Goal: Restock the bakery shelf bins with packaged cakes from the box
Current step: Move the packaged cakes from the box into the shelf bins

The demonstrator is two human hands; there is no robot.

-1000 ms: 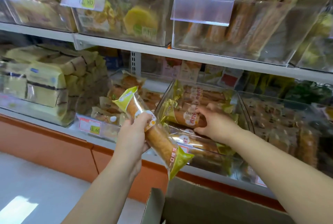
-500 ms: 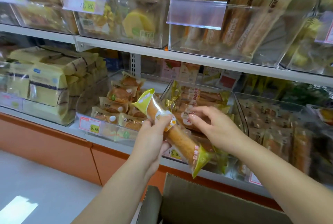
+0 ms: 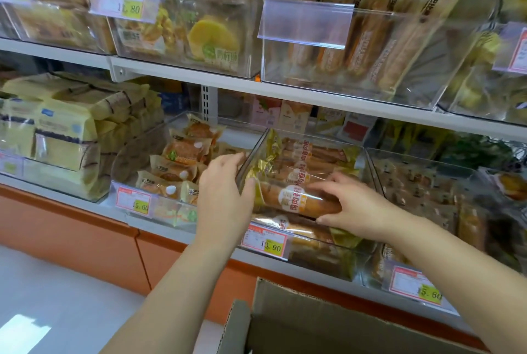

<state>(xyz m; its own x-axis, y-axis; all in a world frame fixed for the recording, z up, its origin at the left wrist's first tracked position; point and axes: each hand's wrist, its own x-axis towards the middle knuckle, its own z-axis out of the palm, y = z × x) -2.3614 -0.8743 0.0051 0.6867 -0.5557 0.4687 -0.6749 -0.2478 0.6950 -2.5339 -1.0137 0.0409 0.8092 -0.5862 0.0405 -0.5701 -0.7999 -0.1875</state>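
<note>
A long packaged cake roll (image 3: 291, 198) in clear wrap with yellow-green ends lies across the top of the pile in a clear bin (image 3: 360, 241) on the lower shelf. My left hand (image 3: 225, 191) holds its left end at the bin's left wall, thumb on the wrapper. My right hand (image 3: 350, 205) grips its right end, fingers on top and thumb beneath. More of the same rolls fill the bin behind and under it. The open cardboard box (image 3: 299, 322) stands below, at the bottom edge; its inside is hidden.
A bin of small round cakes (image 3: 182, 165) sits left of the roll bin, yellow packs (image 3: 65, 137) farther left, and a dark-pack bin (image 3: 427, 191) to the right. Upper shelf (image 3: 199, 74) bins hang overhead. An orange base panel (image 3: 71, 236) and pale floor (image 3: 57, 296) lie below.
The cake roll went from held tilted in front of the shelf down into the bin, now lying level. My right hand came onto its right end; my left hand slid to its left end.
</note>
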